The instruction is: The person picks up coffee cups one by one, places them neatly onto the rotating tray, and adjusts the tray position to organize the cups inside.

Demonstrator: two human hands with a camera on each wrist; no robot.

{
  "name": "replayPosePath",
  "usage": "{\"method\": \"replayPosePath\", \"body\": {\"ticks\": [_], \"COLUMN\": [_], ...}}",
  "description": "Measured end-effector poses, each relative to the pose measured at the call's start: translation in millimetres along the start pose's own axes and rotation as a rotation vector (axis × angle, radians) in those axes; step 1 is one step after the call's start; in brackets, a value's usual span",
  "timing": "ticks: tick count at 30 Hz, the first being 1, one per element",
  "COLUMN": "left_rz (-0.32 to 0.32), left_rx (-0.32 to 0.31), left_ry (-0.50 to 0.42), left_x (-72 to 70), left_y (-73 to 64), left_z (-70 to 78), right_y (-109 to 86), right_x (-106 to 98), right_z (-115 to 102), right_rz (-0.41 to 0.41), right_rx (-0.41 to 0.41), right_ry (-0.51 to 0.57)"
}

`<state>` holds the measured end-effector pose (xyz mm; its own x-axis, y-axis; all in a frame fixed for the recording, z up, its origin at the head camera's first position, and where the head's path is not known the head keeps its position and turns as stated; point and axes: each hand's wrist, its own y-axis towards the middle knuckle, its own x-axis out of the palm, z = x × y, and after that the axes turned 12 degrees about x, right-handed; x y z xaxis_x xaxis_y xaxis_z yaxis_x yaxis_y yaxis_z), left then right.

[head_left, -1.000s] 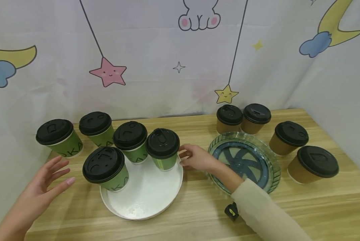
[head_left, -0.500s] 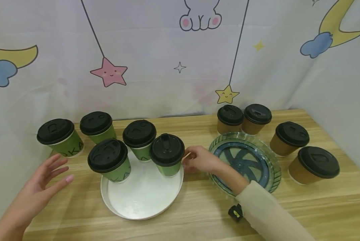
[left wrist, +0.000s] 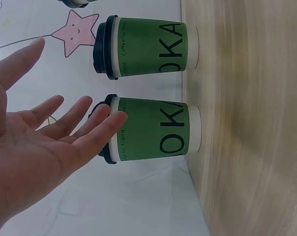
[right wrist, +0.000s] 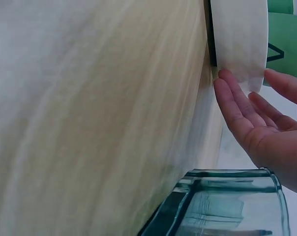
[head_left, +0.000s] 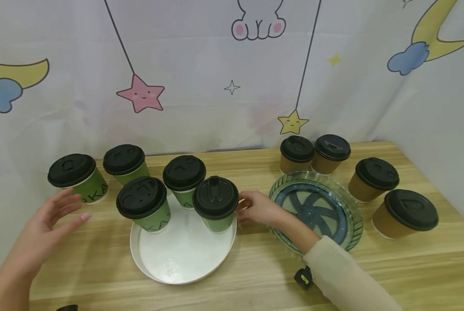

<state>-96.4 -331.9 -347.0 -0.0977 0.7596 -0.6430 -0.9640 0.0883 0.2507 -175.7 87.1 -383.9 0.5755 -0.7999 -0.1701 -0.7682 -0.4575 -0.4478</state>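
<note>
A round white tray (head_left: 181,259) with a low rim bears three green paper cups with black lids: a left cup (head_left: 157,219), a back cup (head_left: 185,198) and a right cup (head_left: 219,223). My right hand (head_left: 258,208) holds the tray's right edge. In the right wrist view, its thumb (right wrist: 281,83) is at the rim's upper edge and the fingertips are at the lower edge. My left hand (head_left: 47,226) hovers left of the tray, fingers spread and holding nothing. Behind it stand two more green cups, a far-left cup (head_left: 89,188) and its neighbour (head_left: 132,172).
A ribbed clear glass dish (head_left: 354,218) sits right of my right hand, under the forearm. Several brown cups with black lids, such as the nearest brown cup (head_left: 391,222), stand behind and right of it. A printed white curtain (head_left: 200,121) hangs behind the wooden table (head_left: 263,276).
The tray's cups have swung clockwise: the left one back and rightward, the back one rightward, the right one forward. My right hand came slightly forward; my left hand drifted a little left.
</note>
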Motion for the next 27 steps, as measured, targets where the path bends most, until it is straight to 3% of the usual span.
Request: {"method": "replayPosePath", "body": {"ticks": [6,9,20,27], "left_rz": [0.004,-0.01,0.058,0.109], "left_rx": [-0.144,-0.182,-0.193,-0.184], "left_ry": [0.007,0.009,0.07,0.03], "left_x": [-5.8,-9.0,-13.9,-18.1], "left_y": [2.8,2.6,2.0,2.2], "left_z": [-7.1,-9.8,-30.4,-38.7], "right_y": [-7.2,-10.2,-5.8,-5.2], "right_x": [-3.5,-5.9,-6.6,-7.8], "right_z": [1.9,0.5,0.8,3.1], "right_rz": [-0.055,-0.074,-0.032,-0.068], "right_rx": [0.01,0.006,0.024,-0.003], "right_ry": [-0.031,-0.055,0.022,0.057]}}
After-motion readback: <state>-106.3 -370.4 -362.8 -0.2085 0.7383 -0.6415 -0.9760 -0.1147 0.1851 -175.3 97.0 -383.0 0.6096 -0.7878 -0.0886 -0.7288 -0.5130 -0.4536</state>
